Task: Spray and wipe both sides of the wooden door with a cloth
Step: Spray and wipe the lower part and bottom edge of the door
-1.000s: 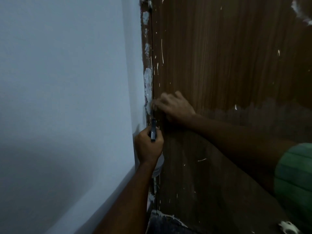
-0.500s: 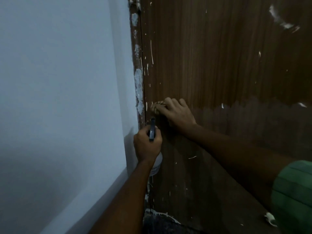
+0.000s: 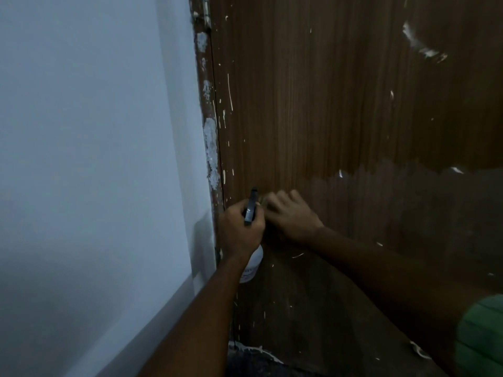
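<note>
The brown wooden door [image 3: 340,110] fills the right of the head view, flecked with white paint; its lower part looks darker and damp. My left hand [image 3: 241,229] grips a spray bottle [image 3: 251,263] with a black nozzle and white body, held upright close to the door's left edge. My right hand [image 3: 292,216] presses a small cloth [image 3: 262,200] against the door just right of the bottle; only a pale sliver of cloth shows under the fingers. The two hands almost touch.
A pale wall [image 3: 95,159] takes up the left half. The brown door frame [image 3: 209,118] between wall and door carries white plaster patches. A dark floor strip [image 3: 253,360] shows at the bottom.
My right hand with the cloth has slid down the door towards the left hand. The left hand with the bottle stays at the door edge. The camera has tilted slightly.
</note>
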{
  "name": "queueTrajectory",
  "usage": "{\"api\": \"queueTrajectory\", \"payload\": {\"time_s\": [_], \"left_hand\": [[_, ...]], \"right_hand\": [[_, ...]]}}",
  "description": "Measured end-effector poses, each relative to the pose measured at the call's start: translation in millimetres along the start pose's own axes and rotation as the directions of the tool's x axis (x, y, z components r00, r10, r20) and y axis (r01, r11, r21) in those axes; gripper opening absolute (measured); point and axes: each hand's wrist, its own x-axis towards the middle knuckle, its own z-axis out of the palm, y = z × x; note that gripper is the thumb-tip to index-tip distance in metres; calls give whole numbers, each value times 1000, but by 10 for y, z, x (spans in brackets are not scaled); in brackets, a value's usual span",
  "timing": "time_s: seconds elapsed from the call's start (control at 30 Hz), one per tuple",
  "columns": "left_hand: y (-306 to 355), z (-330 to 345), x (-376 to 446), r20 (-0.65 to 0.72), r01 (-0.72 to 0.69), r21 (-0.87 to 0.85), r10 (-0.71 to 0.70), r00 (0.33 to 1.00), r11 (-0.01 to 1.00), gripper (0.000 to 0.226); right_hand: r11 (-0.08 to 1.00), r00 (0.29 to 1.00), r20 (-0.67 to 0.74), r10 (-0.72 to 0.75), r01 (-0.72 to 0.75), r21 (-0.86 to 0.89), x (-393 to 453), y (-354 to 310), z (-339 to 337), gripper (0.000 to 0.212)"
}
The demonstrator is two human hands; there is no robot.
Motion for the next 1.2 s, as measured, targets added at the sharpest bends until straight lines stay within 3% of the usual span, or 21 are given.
{"api": "queueTrajectory", "payload": {"time_s": [0.07,0.1,0.13,0.2,0.23,0.3,0.43,0.53,0.6,0.67,0.77,0.9,0.97,1.03,1.1,1.13,1.2], "left_hand": [[60,31,17,18,14,-12,-14,1000,1000,34],[114,46,30,28,13,-16,-12,1000,1000,32],[149,66,46,41,9,-24,-8,999,1000,30],[185,111,75,58,-3,-43,5,998,999,29],[213,147,76,56,-8,-46,11,998,999,31],[270,228,62,60,-14,-53,17,998,999,32],[383,383,58,95,24,-68,-17,995,997,33],[511,501,55,98,11,-80,-3,995,997,33],[570,580,60,109,-11,-98,22,994,995,34],[638,603,53,122,-43,-107,56,991,993,33],[721,665,62,140,-70,-124,87,986,990,34],[900,778,36,170,-48,-117,68,983,992,34],[962,836,43,173,-39,-121,60,983,992,34],[1066,902,41,184,-42,-135,67,981,990,31],[1145,986,32,214,-42,-140,71,974,989,30],[1169,1017,31,227,-32,-139,63,972,990,30],[1233,1102,-3,237,-4,-135,37,971,991,32]], "right_hand": [[946,925,241,-293,317,-67,-143,134,-17,75],[929,918,238,-316,351,-120,-118,278,-77,72],[942,955,144,-261,284,-181,-52,403,-151,70],[984,991,-115,72,-90,-153,67,614,-329,70],[964,953,-186,239,-257,-75,63,655,-392,69],[921,898,-213,385,-388,30,-96,558,-397,72],[965,964,-43,262,-261,24,-830,122,20,92],[985,986,5,167,-167,-52,-1023,254,76,77],[963,961,-96,258,-264,-54,-824,507,-167,63],[912,884,-259,389,-409,-25,-586,763,-428,45],[888,816,-382,434,-460,26,-711,755,-440,38],[971,953,-199,229,-239,-27,-1515,326,-77,45],[984,973,-163,165,-175,-47,-1481,516,-179,42],[936,904,-258,341,-351,11,-1188,817,-495,44],[835,770,-337,543,-539,113,-960,1065,-797,43],[815,745,-341,573,-564,137,-931,1078,-836,42],[832,773,-313,552,-538,137,-1133,942,-696,46]]}}
